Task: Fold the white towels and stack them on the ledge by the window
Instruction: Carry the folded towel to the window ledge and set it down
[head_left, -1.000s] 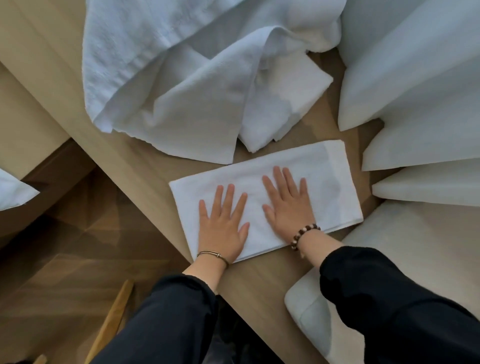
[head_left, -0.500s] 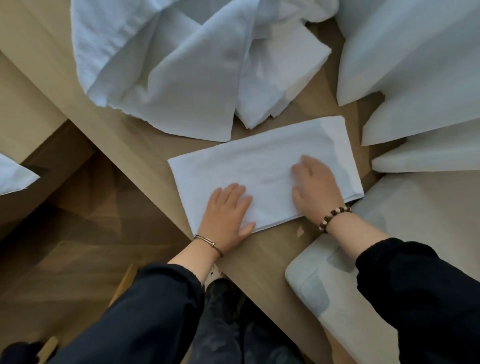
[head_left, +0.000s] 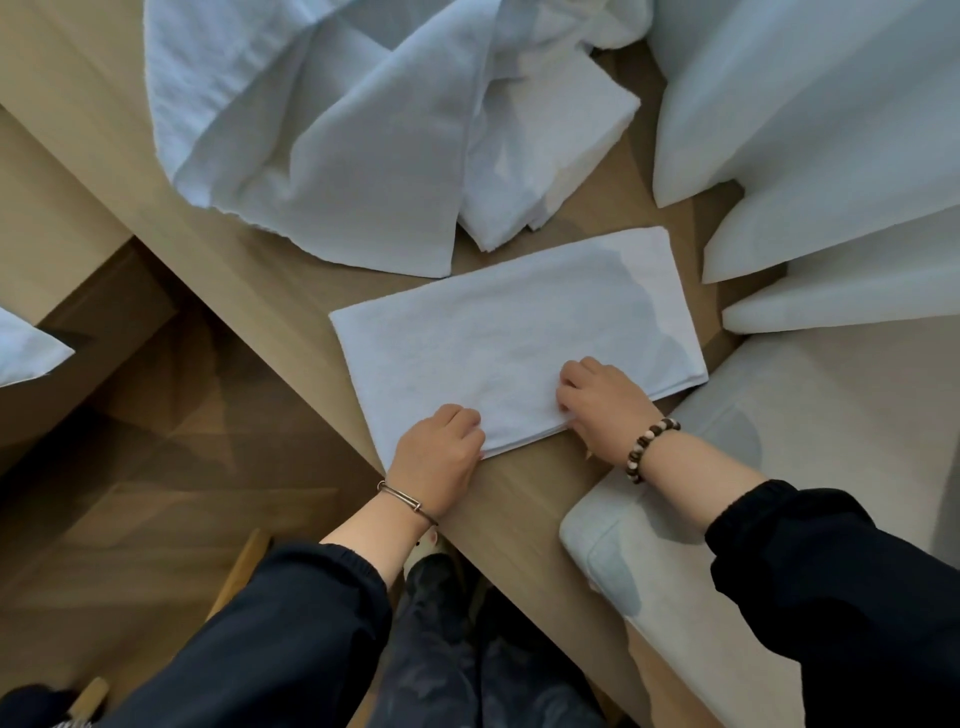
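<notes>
A white towel (head_left: 519, 332), folded into a flat rectangle, lies on the wooden ledge (head_left: 524, 499). My left hand (head_left: 439, 452) grips its near edge toward the left corner, fingers curled over the layers. My right hand (head_left: 602, 400) pinches the same near edge further right, thumb under the stacked layers. Beyond it sits a small folded stack of white towels (head_left: 540, 171), partly covered by a loose crumpled white towel (head_left: 332, 156).
White curtain folds (head_left: 810, 156) hang at the right. A pale cushion (head_left: 727, 467) lies at the near right on the ledge. The wood floor (head_left: 156, 467) drops away on the left, with a wooden chair part (head_left: 239, 577) near my legs.
Both hands slid from lying flat on the towel's middle back to its near edge and curled onto it. The view shifted slightly, so the towel sits higher in frame.
</notes>
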